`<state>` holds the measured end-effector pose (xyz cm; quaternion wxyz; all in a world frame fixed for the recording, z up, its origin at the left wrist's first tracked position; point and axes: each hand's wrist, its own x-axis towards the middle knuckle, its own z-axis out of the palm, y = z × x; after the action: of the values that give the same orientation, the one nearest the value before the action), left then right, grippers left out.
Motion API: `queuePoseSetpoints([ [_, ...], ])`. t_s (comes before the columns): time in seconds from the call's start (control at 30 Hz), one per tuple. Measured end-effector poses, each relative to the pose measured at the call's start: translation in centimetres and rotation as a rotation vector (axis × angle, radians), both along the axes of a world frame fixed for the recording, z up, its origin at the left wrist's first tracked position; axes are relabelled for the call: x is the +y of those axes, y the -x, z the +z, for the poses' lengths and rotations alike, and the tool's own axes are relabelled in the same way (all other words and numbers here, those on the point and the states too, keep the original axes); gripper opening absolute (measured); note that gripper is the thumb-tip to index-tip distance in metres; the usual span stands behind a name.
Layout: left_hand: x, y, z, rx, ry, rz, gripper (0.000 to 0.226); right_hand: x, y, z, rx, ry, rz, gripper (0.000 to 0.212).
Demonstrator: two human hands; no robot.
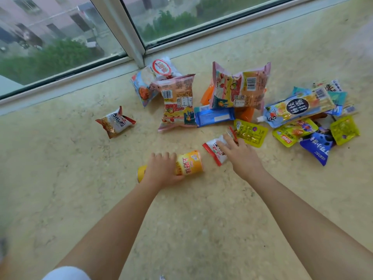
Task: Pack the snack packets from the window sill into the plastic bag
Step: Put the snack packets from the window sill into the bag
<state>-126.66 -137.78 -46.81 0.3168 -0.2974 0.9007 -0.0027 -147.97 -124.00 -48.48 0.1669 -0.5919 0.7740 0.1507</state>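
Several snack packets lie scattered on the beige stone window sill (80, 188). My left hand (161, 168) grips a yellow cylindrical snack can (190, 163) lying on its side. My right hand (240, 154) reaches over a small white and red packet (214, 151), fingers touching it. Two pink puffed bags (177, 102) (240, 85) stand near the window. A small red and white packet (115, 122) lies alone at the left. A pile of yellow, blue and teal packets (306, 118) sits at the right. No plastic bag is in view.
The window frame (125, 31) and glass run along the back of the sill. A blue flat packet (215, 117) lies between the pink bags. Bare sill stretches in front of and left of my hands.
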Motion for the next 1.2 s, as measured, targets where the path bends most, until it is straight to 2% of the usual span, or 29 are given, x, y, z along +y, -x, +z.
queuePoseSetpoints([
  [0.13,1.5,-2.1,-0.3,0.135,-0.091,0.384,0.071,0.0,-0.7,-1.0,0.097,0.016,0.048,0.074],
  [0.23,2.4,-3.2,-0.4,0.271,-0.205,0.587,0.081,-0.4,-1.1,-1.3,0.041,0.032,0.079,0.076],
  [0.37,3.1,-3.9,0.0,0.311,-0.31,0.534,0.102,0.0,-1.9,-1.7,-0.017,-0.003,0.062,0.071],
  [0.47,3.5,-4.0,0.5,0.363,-0.304,0.599,0.102,0.4,-2.7,-1.3,-0.01,-0.017,0.035,0.067],
  [0.67,4.6,-4.4,3.5,0.587,-0.276,0.75,0.103,2.2,-4.9,-0.3,-0.027,0.039,-0.087,0.067],
  [0.93,7.0,-8.7,10.1,0.804,-0.221,0.781,0.099,4.3,-10.0,6.0,-0.111,0.454,-0.239,0.062],
  [1.07,8.7,-11.9,14.0,0.927,-0.206,0.913,0.102,5.0,-13.7,10.6,-0.146,0.617,-0.28,0.059],
  [1.2,10.2,-15.8,17.8,1.044,-0.217,0.969,0.089,6.1,-18.4,15.2,-0.142,0.746,-0.273,0.059],
])
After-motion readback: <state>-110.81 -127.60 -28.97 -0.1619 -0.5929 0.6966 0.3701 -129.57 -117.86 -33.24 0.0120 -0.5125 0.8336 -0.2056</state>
